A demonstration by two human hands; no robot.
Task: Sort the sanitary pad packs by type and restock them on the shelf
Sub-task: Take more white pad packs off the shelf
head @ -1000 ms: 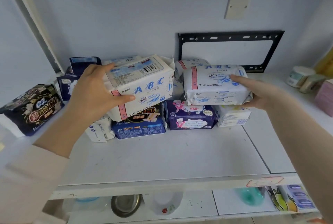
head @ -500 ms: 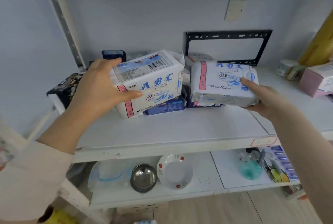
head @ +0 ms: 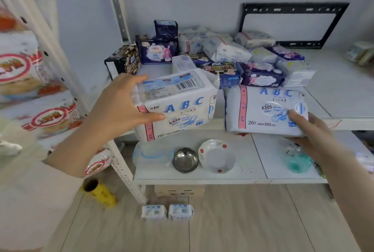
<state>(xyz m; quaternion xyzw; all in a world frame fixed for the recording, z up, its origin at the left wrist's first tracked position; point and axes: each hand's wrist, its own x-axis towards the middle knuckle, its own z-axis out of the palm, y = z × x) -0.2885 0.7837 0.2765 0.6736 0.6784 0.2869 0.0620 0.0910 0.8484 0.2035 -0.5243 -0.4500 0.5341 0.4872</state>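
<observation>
Simultaneously gripped: two white ABC packs before the shelf [head: 334, 97].
The left hand [head: 121, 108] clamped thumb and fingers around the left pack [head: 178, 104]; the right hand [head: 311, 136] pinched the right pack [head: 263, 110] at its lower corner, near the mixed pile [head: 232, 61].

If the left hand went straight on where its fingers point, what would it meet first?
The left hand points rightward, gripping one ABC pack; that pack would likely bump the second ABC pack, in the right hand, first. Their depth apart is unclear.
</observation>
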